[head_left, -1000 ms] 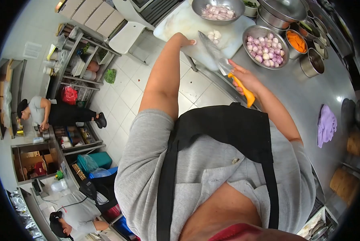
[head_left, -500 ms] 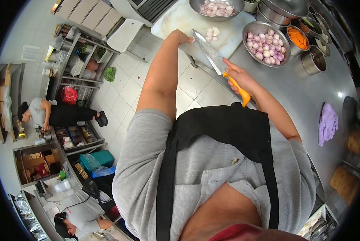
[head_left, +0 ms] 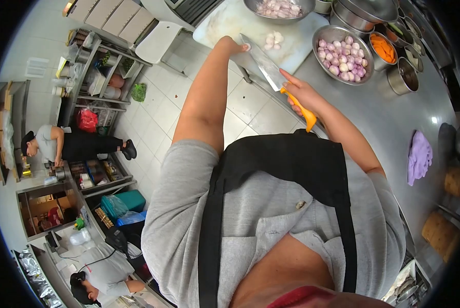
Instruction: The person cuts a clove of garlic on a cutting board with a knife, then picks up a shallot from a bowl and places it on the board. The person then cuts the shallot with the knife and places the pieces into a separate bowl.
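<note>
My right hand (head_left: 303,95) grips the orange handle of a large kitchen knife (head_left: 265,65), whose blade points up and left over the cutting board's near edge. My left hand (head_left: 233,46) is closed at the left of the blade tip. A small white piece shows at its fingertips, too small to name surely. On the white cutting board (head_left: 214,28) lies a small pile of white peeled cloves or bulbs (head_left: 273,40). Behind them a metal bowl (head_left: 286,20) holds peeled, pale pinkish shallots (head_left: 278,7). To the right, another metal bowl (head_left: 320,64) is full of purple-white shallots (head_left: 343,59).
Right of the shallots stand a container of orange pieces (head_left: 384,49), a metal pot (head_left: 403,77) and stacked bowls (head_left: 353,23). A purple glove (head_left: 420,158) lies on the steel counter (head_left: 373,110). At left, two people (head_left: 45,141) work near shelves.
The knife and my right hand have moved slightly up and left. My left hand stays nearly in place, still closed. The pile on the board looks unchanged.
</note>
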